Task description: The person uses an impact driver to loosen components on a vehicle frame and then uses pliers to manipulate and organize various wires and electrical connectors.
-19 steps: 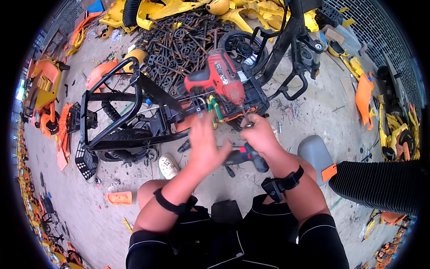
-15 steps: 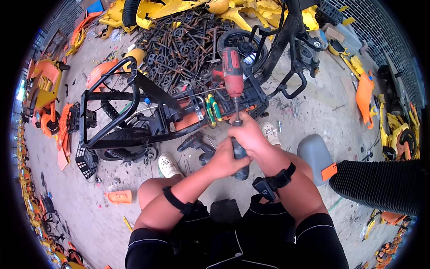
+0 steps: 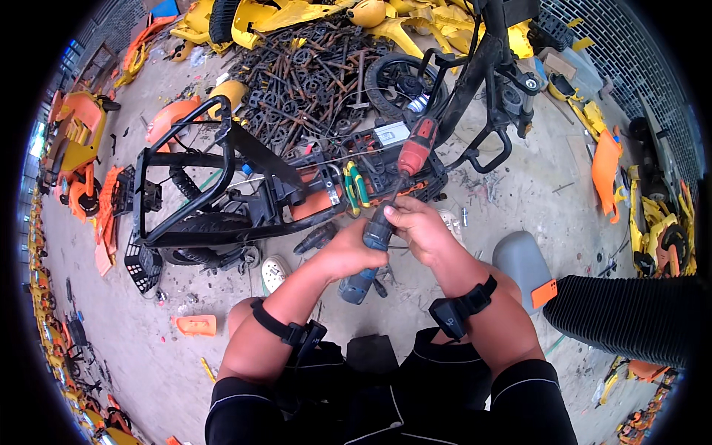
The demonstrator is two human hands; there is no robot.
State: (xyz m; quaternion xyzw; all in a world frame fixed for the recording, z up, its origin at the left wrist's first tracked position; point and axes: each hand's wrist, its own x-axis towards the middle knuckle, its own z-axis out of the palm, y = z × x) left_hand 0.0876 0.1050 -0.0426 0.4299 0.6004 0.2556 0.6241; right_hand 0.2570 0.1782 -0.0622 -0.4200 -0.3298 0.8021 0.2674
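Observation:
My left hand (image 3: 347, 251) is wrapped round a blue-and-grey cordless drill (image 3: 358, 283), which slants up and to the right. A thin metal bit (image 3: 401, 184) runs from its nose end toward a red cordless drill (image 3: 420, 147), roughly in line with it. The fingers of my right hand (image 3: 421, 228) are closed at the bit, beside the blue drill's front; exactly how they grip is partly hidden. Beyond lies a black scooter frame (image 3: 245, 236) with green-and-yellow pliers (image 3: 356, 185) on it. Another dark drill (image 3: 317, 236) rests on the floor, partly behind my left hand.
A heap of rusty metal parts (image 3: 297, 89) lies behind the frame, with yellow body panels (image 3: 423, 33) beyond. On the right are a grey seat (image 3: 519, 259) bearing an orange phone (image 3: 544, 294) and a black ribbed hose (image 3: 615, 315). An orange plastic piece (image 3: 196, 325) lies at left.
The red drill has swung right and down, and the blue one's lower end has moved left, so both now slant. My left hand has slid left and up; my right hand has shifted slightly right.

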